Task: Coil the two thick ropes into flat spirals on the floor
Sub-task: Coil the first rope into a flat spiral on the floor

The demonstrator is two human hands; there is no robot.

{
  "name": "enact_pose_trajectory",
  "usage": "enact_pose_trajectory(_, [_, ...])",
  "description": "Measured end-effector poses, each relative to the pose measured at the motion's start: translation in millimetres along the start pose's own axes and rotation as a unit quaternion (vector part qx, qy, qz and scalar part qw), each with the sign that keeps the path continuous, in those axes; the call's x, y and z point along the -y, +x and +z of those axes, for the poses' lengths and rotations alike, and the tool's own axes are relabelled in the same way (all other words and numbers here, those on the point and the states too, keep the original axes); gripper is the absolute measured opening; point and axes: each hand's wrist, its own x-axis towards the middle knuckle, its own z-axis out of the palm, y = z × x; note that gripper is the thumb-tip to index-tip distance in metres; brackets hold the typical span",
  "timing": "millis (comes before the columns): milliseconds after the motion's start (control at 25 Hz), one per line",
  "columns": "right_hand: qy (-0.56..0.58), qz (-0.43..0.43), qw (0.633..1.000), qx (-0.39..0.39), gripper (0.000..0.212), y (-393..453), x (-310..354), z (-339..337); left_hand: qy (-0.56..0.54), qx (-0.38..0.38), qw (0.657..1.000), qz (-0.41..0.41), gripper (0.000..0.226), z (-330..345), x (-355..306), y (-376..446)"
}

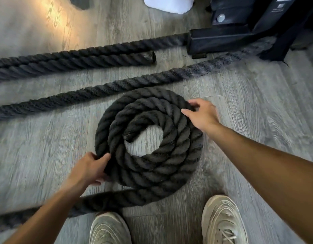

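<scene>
While the first rope (148, 138) lay on the grey plank floor (249, 120) as a flat spiral of about three turns, just ahead of the two shoes (222, 221), its loose tail was seen running off to the lower left beneath the left forearm. The left hand (92, 168) was closed in a firm grip on the outer turn at the spiral's near-left edge, while the right hand (203, 113) was laid with fingers spread, a wide and loose grip, on the far-right turns. The second rope (73, 59) was stretched out uncoiled farther away, near a black machine base (222, 39). For the step to be done well, the finished turns would probably need to be pinned flat by the right hand while the tail was fed round snugly, each new turn pressed against the last so that no gap or overlap was left.
</scene>
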Motion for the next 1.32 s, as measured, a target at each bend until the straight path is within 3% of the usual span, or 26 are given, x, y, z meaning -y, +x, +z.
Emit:
enact_pose_trajectory(160, [0.045,0.053,0.996,-0.054,0.042,-49,-18,12,-0.031,0.022,0.999,-0.013,0.040,-23,-10,19])
enact_pose_trajectory(320, [0.027,0.114,0.992,-0.043,0.069,-149,-57,35,-0.080,-0.019,0.990,0.114,0.044,-40,-60,59])
enact_pose_trajectory(480, [0.035,0.122,0.992,-0.005,0.078,-175,-64,49,0.128,-0.068,0.963,0.226,0.047,-22,-77,84])
enact_pose_trajectory(560, [0.035,0.110,0.993,0.001,0.077,-159,-61,45,0.179,-0.110,0.951,0.226,0.047,-15,-70,80])
enact_pose_trajectory(680, [0.028,0.076,0.997,-0.001,0.070,-116,-48,31,0.119,-0.120,0.970,0.175,0.044,-15,-49,58])
enact_pose_trajectory(840, [0.000,0.014,0.999,-0.035,0.049,-39,-28,12,0.016,-0.084,0.986,0.143,0.048,8,2,3])
enact_pose_trajectory(960, [-0.014,0.016,0.998,-0.056,0.040,-11,-17,15,-0.034,-0.046,0.993,0.100,0.056,15,21,-5])
enact_pose_trajectory(1120, [0.007,0.077,0.993,-0.086,0.050,-57,-34,26,-0.121,-0.082,0.983,0.112,0.064,-5,-8,36])
enact_pose_trajectory(1320, [0.032,0.137,0.989,-0.048,0.072,-169,-61,45,-0.020,-0.047,0.974,0.220,0.048,-26,-66,87])
